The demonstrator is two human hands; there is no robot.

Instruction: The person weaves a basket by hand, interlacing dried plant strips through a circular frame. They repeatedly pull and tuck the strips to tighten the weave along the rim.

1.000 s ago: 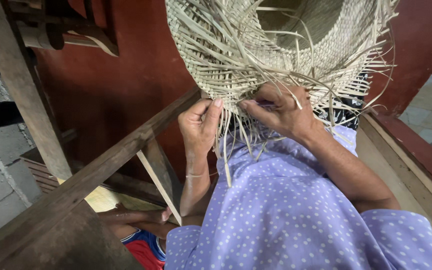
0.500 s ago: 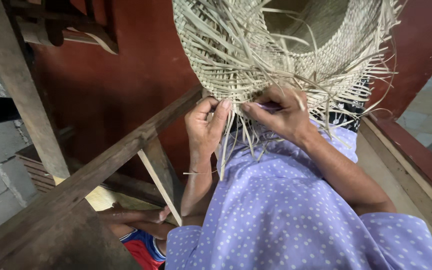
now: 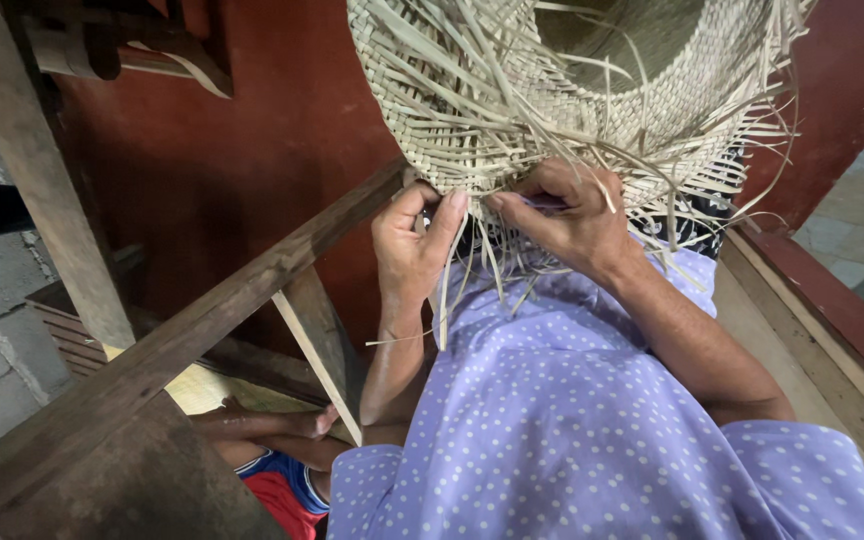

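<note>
A half-woven pale straw hat (image 3: pixel 552 90) with loose strands hanging from its brim sits at the top of the view, above a lap covered in lilac polka-dot cloth (image 3: pixel 572 430). The left hand (image 3: pixel 410 245) pinches strands at the brim edge between thumb and fingers. Just beside it, the right hand (image 3: pixel 567 215) is curled, fingers pressed together on the strands. A slanted brown wooden beam (image 3: pixel 202 320) runs to the left.

woven hat (image 3: pixel 572 90) top cut off (upper edge), right fingers (image 3: pixel 552 185) partly under straw
</note>
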